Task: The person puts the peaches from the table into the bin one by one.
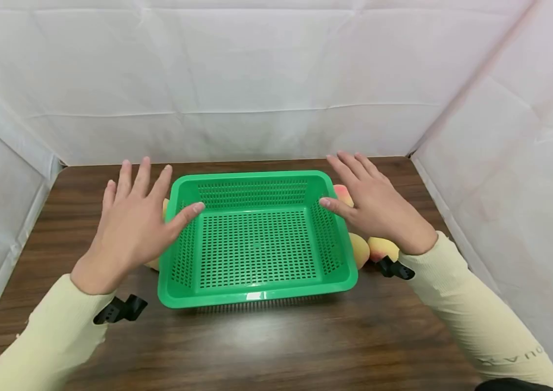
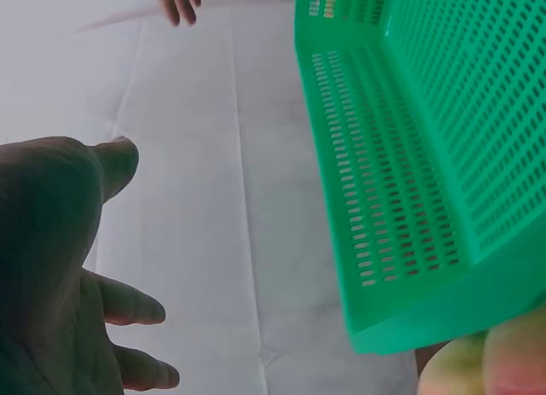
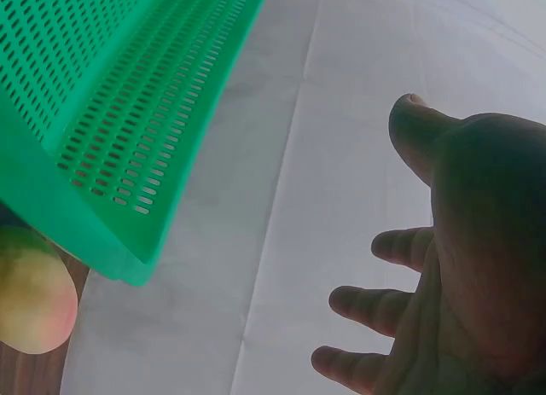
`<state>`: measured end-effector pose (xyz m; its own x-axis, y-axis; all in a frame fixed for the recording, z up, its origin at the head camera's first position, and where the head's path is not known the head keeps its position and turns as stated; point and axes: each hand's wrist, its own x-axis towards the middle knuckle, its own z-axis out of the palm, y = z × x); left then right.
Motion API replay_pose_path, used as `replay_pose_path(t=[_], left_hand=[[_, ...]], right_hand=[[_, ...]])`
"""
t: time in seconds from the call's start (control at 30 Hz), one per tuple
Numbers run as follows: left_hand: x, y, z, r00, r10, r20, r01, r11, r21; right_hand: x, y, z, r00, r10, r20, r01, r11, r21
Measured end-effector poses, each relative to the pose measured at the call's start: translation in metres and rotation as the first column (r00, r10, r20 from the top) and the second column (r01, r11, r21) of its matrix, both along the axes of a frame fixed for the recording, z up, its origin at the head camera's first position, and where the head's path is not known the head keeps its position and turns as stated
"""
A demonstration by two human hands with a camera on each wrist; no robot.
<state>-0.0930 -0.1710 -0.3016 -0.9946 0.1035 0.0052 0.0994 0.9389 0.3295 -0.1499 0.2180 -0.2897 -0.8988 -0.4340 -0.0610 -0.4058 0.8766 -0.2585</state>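
Observation:
A green plastic basket (image 1: 257, 296) with slotted sides and floor sits in the middle of the head view, with nothing inside it. My left hand (image 1: 134, 222) is spread palm down over its left side, the thumb overlapping the rim. Over the right side my right hand (image 1: 374, 203) is spread likewise. In both wrist views, the left hand (image 2: 60, 267) and right hand (image 3: 444, 267) are seen apart from the basket, holding nothing. Peaches (image 1: 383, 248) lie beside the basket on the right, partly covered by the right hand; others at the left are mostly hidden.
The dark wooden table (image 1: 266, 347) carries everything. White cloth walls (image 1: 257, 81) enclose it at the back and both sides. A peach (image 3: 34, 293) shows below the basket's corner in the right wrist view, and peaches (image 2: 520, 357) show in the left wrist view.

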Motion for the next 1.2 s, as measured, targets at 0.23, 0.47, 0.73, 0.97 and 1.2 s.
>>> replay_pose_path(t=[0.23,0.47,0.73,0.97,1.2], left_hand=[[0.016,0.009,-0.015,0.999,-0.032,0.008,0.032,0.999,-0.030],[0.037,0.022,-0.031,0.997,-0.078,-0.006,0.077,0.993,-0.087],[0.064,0.037,-0.052,0.992,-0.123,-0.029,0.119,0.986,-0.113],[0.083,0.041,-0.068,0.986,-0.154,-0.067,0.146,0.983,-0.112],[0.093,0.044,-0.079,0.982,-0.183,-0.047,0.180,0.982,-0.056]], right_hand=[[0.002,0.002,-0.002,1.000,-0.006,-0.001,0.006,1.000,0.000],[0.002,0.004,-0.005,1.000,-0.001,-0.013,0.001,1.000,-0.005],[0.001,0.008,-0.010,1.000,-0.011,-0.021,0.011,1.000,-0.001],[0.001,0.013,-0.012,1.000,-0.022,-0.017,0.022,1.000,-0.008],[-0.001,0.017,-0.009,1.000,-0.022,-0.017,0.022,1.000,-0.005]])
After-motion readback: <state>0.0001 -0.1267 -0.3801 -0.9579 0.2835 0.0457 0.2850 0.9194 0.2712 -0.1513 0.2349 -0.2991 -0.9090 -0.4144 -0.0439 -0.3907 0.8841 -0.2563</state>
